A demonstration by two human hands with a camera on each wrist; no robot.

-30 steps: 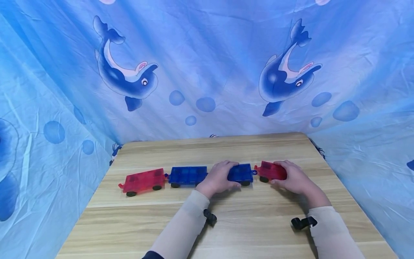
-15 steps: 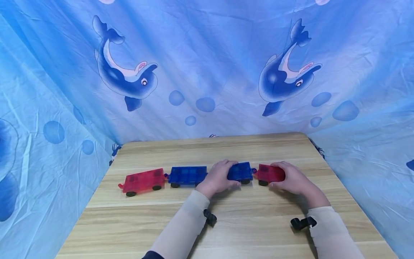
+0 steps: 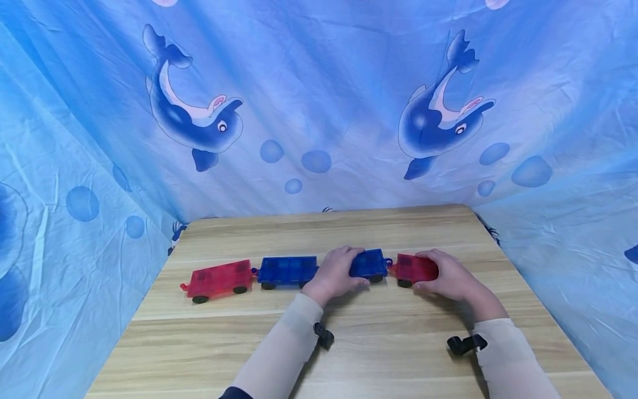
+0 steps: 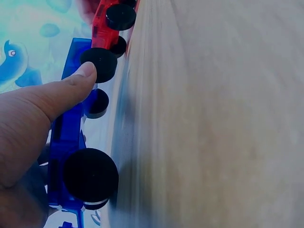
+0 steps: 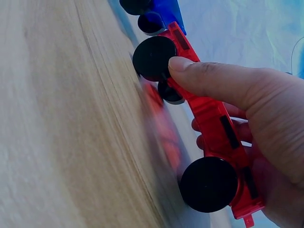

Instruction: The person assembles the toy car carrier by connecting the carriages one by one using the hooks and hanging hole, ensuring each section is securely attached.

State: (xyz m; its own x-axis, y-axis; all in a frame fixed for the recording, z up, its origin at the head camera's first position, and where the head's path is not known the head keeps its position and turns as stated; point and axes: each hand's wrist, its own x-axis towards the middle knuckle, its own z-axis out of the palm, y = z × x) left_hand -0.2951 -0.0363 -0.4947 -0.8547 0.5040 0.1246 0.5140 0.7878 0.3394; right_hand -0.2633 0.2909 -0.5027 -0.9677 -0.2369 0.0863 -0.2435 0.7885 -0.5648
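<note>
My left hand (image 3: 336,274) grips a translucent blue toy train car (image 3: 369,263), its thumb (image 4: 80,80) pressing beside a black wheel. Most of that car's left part is hidden under the hand in the head view. To the right, my right hand (image 3: 451,277) grips a red toy train car (image 5: 213,116), with the thumb at one wheel and the fingers behind. The facing ends of these two cars meet at the blue ring and the red hook, which overlap in the head view. The held blue car's right end is tilted slightly up.
Left of my left hand, another blue car (image 3: 287,270) stands in line with a red car (image 3: 219,279), joined by a small coupling (image 3: 255,272). All are on a wood-grain table (image 3: 349,354). A dolphin-print cloth (image 3: 349,111) hangs behind and at both sides.
The right hand has moved the red car slightly left, and its hook end has dropped. The held blue car's right end has risen a little. Ring and hook now overlap more closely.
</note>
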